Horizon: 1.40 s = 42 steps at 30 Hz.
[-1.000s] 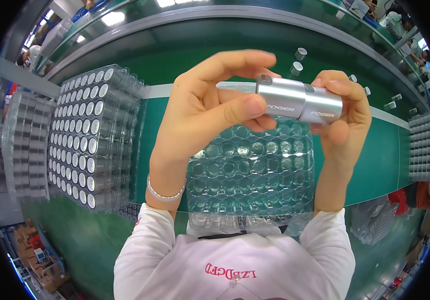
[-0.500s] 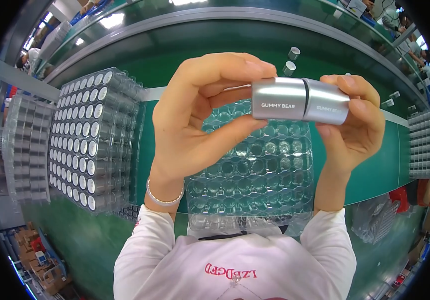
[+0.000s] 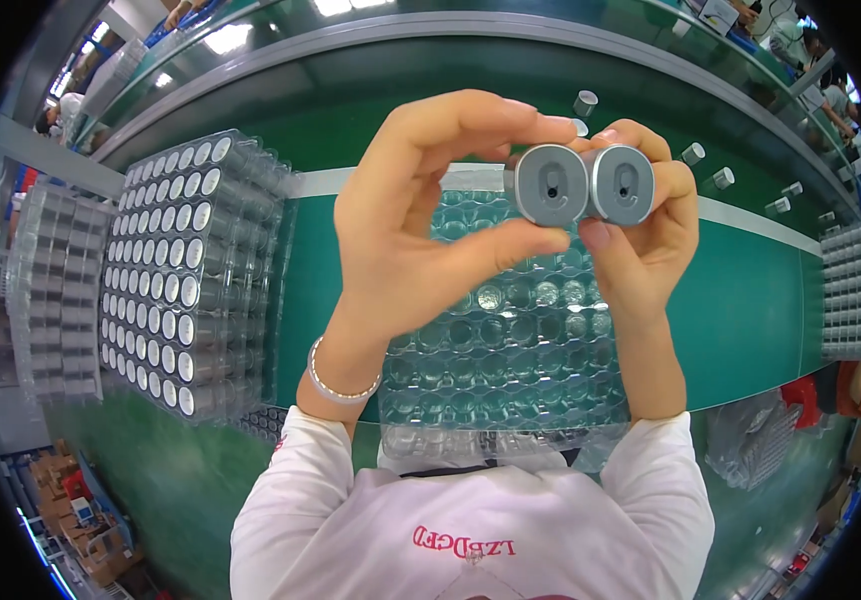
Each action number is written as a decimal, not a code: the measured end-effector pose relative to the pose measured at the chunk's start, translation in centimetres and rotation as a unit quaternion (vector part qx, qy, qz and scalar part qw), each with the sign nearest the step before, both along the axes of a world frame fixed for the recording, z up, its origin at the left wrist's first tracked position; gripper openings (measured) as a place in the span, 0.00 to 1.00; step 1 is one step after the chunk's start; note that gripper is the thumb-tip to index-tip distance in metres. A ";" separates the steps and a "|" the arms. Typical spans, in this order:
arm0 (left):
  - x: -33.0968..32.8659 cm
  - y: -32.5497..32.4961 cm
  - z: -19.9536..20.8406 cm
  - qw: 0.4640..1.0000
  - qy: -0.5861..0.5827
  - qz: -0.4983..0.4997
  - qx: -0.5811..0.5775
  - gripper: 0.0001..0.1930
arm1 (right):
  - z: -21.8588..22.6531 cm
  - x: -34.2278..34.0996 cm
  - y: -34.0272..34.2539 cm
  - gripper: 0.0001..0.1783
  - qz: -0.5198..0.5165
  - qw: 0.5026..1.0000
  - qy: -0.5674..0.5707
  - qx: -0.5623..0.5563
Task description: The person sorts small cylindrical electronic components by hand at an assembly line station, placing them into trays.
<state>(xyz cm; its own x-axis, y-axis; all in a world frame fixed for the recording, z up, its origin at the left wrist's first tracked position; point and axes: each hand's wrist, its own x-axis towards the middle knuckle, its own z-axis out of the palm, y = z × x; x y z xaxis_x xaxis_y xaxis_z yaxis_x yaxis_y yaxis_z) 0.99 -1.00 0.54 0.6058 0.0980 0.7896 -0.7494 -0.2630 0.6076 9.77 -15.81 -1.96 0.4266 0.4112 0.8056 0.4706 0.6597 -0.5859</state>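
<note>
Two short silver cylinders are held side by side above the table, their grey ends facing me. Each end has an oval recess with a small dark hole. My left hand (image 3: 400, 235) is closed on the left silver cylinder (image 3: 552, 208), thumb below and fingers above. The right silver cylinder (image 3: 624, 207) is pinched in my right hand (image 3: 655, 235), its thumb underneath. The two cylinders touch or nearly touch. Below my hands lies a clear plastic tray (image 3: 495, 375) with rows of round pockets; those in sight look unfilled, and my hands hide some.
Stacked clear trays of silver cylinders with white round ends (image 3: 185, 250) stand at left, another tray stack (image 3: 55, 300) beyond. Loose silver cylinders (image 3: 692, 153) sit on the far green surface. More trays (image 3: 847, 290) stand at far right. A metal rail (image 3: 430, 28) runs across the back.
Both cylinders have turned from showing their printed sides to showing their grey ends. My right hand has moved left, and the cylinders now sit side by side instead of end to end.
</note>
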 end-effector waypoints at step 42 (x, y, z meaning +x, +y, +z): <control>-0.8 8.4 -11.0 0.729 0.406 0.260 0.486 0.37 | -11.5 19.6 5.2 0.22 -0.399 0.723 -0.110 -0.553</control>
